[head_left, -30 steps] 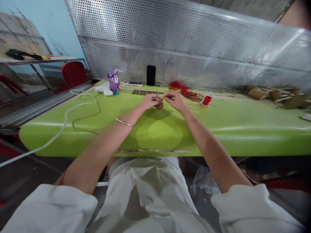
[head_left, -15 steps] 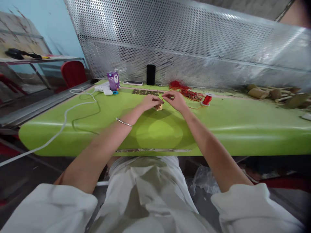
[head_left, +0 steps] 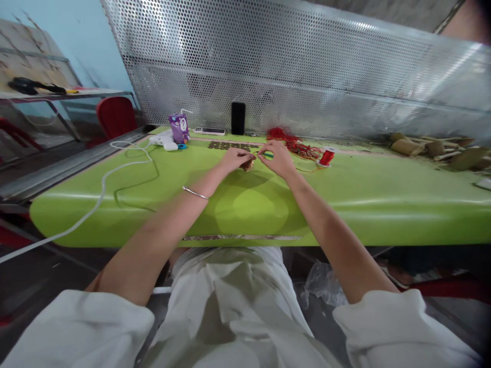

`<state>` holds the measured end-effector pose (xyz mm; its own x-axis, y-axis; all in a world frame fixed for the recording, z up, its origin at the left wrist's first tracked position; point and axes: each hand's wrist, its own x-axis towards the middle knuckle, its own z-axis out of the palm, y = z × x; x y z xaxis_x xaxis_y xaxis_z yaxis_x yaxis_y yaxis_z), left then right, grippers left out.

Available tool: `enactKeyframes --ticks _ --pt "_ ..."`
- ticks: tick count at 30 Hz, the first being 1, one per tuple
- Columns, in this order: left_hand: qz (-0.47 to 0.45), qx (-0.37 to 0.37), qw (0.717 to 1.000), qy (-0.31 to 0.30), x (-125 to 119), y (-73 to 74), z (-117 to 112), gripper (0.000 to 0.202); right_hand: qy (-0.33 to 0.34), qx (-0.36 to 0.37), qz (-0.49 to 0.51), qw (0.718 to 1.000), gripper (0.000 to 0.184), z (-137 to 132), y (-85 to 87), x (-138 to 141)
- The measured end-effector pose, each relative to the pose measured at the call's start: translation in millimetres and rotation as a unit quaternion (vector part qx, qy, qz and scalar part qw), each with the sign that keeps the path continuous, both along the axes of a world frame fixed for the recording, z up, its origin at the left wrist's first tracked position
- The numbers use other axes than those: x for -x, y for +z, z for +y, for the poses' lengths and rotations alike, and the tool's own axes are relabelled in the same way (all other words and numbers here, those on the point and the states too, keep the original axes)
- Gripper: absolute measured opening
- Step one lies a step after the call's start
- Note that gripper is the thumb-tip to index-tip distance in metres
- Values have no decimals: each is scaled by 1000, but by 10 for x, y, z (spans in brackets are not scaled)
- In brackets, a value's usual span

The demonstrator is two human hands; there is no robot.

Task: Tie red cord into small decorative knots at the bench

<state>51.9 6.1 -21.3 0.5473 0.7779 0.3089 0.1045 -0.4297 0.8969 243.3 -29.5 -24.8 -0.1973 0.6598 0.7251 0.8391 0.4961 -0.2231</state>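
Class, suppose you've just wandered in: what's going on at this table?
Over a glossy lime-green table, a person's left hand holds a small brown piece, partly hidden by the fingers. The right hand, close beside it, seems to pinch a thin strand. Beyond them lie rows of flat brown pieces. To the right are a tangle of red strands and a white spool of red thread.

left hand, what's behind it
Beyond the left hand, a brown patterned strip lies on the green tabletop; farther back, a black phone stands upright. Whatever the hand itself covers can't be seen.
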Motion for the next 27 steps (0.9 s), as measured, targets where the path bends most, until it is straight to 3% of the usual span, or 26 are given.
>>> enactKeyframes --ticks 6,12,15,23,27 --pt "-6 4 1000 8 -3 -21 13 21 0 28 30 999 5 55 -15 11" --pt "-57 28 997 48 -9 -1 -16 20 55 108 108 987 20 -18 39 107" --pt "-71 49 994 61 -15 22 -37 20 67 118 126 983 16 -69 36 148" --pt "-70 60 993 77 -19 11 -23 20 82 166 160 970 20 -93 -3 159" --pt "-73 73 992 67 -21 18 -31 24 85 178 127 972 22 -136 26 184"
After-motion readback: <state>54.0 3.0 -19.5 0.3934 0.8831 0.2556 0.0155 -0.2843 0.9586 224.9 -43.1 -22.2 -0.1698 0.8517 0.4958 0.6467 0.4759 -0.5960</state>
